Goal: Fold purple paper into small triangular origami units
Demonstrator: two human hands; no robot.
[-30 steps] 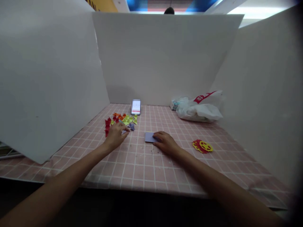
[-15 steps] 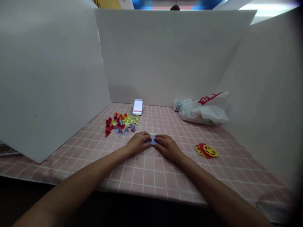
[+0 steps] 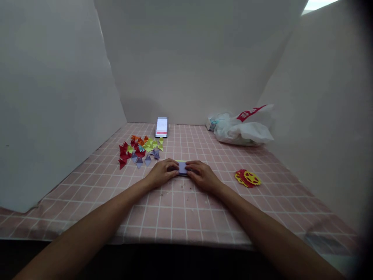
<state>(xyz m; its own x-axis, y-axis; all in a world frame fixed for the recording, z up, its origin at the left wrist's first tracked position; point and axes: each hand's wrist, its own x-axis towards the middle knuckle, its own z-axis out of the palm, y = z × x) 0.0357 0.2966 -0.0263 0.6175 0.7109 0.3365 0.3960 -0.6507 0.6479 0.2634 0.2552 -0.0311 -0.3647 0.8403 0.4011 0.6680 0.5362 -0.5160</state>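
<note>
A small stack of purple paper [image 3: 182, 168] lies on the table between my two hands, with a thin pale yellow strip showing along its far edge. My left hand [image 3: 161, 172] holds its left side, fingers curled and thumb at the near corner. On the opposite side, my right hand [image 3: 204, 175] grips the right edge in the same way. Farther left is a cluster of small folded paper pieces in red, orange [image 3: 140, 140], yellow, blue and purple [image 3: 139, 162].
A phone [image 3: 161, 127] with a lit screen stands at the back. White plastic bag [image 3: 243, 130] and a small box [image 3: 211, 123] lie back right. Red and yellow cut-out discs [image 3: 251, 178] sit to the right. White panels [image 3: 189, 70] enclose the pink checked table [image 3: 180, 219].
The camera view has tilted and shifted, so the table's things appear farther left and higher. Both hands stay on the purple paper, now with slightly different finger positions.
</note>
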